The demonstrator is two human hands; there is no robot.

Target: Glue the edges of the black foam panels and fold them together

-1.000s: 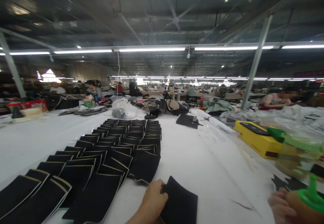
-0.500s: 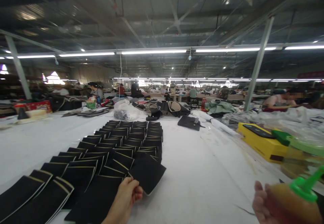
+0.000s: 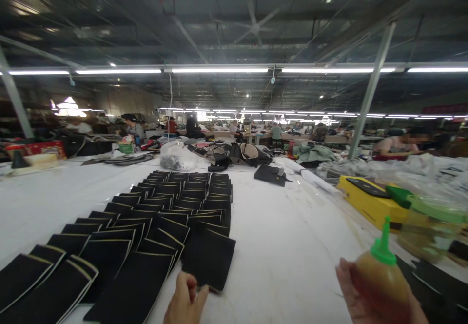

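My left hand is at the front, its fingers curled and pinching the near edge of a flat black panel. That panel lies at the right end of overlapping rows of similar black panels with pale edges and thin yellowish strips. On the right, my right hand is wrapped around a squeeze bottle of amber liquid. Its green nozzle points upward, tilted slightly. The palm hides part of the bottle.
A white-covered table carries everything. To the right are a yellow box, a clear jar with a green lid and dark pieces. Farther back lie a black pouch and a plastic bag. People work beyond.
The black panel at my left hand has turned and lies straighter, with my hand lower at its near edge. My right hand has brought the bottle left, its nozzle now more upright.
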